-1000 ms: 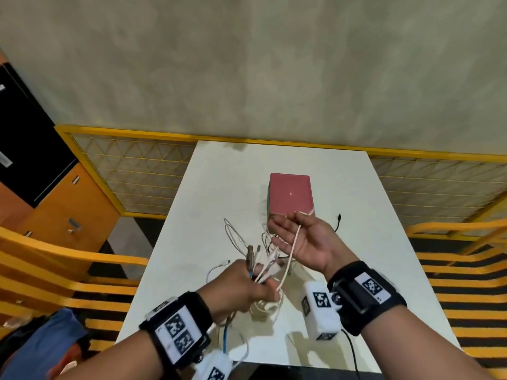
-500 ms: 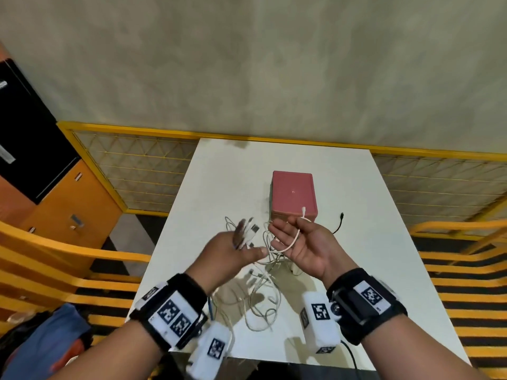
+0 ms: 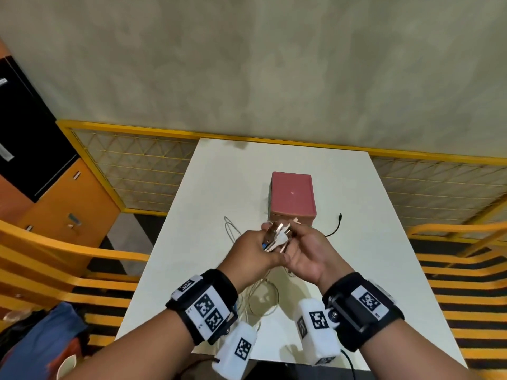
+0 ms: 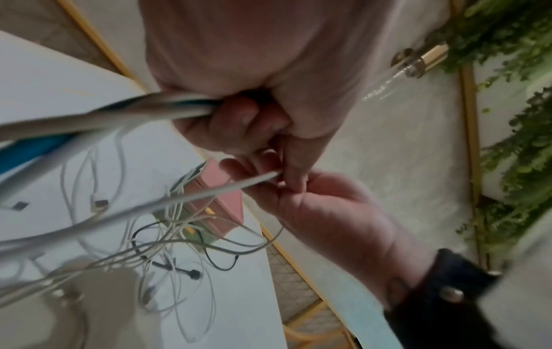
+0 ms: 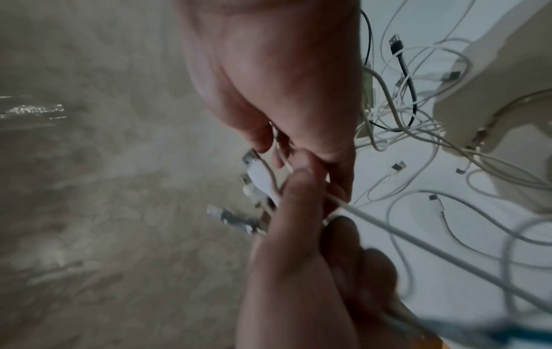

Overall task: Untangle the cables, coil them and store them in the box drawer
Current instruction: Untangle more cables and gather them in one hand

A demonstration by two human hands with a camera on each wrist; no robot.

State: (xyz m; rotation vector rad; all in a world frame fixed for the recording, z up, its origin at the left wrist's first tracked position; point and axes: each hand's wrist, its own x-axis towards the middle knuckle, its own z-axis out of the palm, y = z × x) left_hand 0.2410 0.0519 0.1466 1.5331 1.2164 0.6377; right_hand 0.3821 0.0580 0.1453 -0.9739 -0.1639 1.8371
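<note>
Above the white table (image 3: 356, 270) my two hands meet in front of the pink box (image 3: 292, 196). My left hand (image 3: 255, 250) grips a bundle of white and blue cables (image 4: 167, 106), whose USB plugs (image 3: 277, 234) stick up from the fist. My right hand (image 3: 304, 250) has curled fingers and pinches one white cable (image 4: 209, 191) right beside the left thumb. In the right wrist view the plugs (image 5: 258, 179) show between the right hand (image 5: 292, 106) and the left hand (image 5: 292, 236). The other cables hang down into a tangle (image 4: 167, 248) on the table.
A black cable (image 3: 336, 229) lies right of the box, with its other end in the tangle (image 5: 403, 113). Loose white loops (image 3: 263, 300) lie under my wrists. A yellow mesh railing (image 3: 137, 171) surrounds the table, and an orange cabinet (image 3: 68, 204) stands at left.
My left hand lifted the cable bundle up and forward until it met the right hand. The right hand went from an open palm to curled fingers pinching a white cable.
</note>
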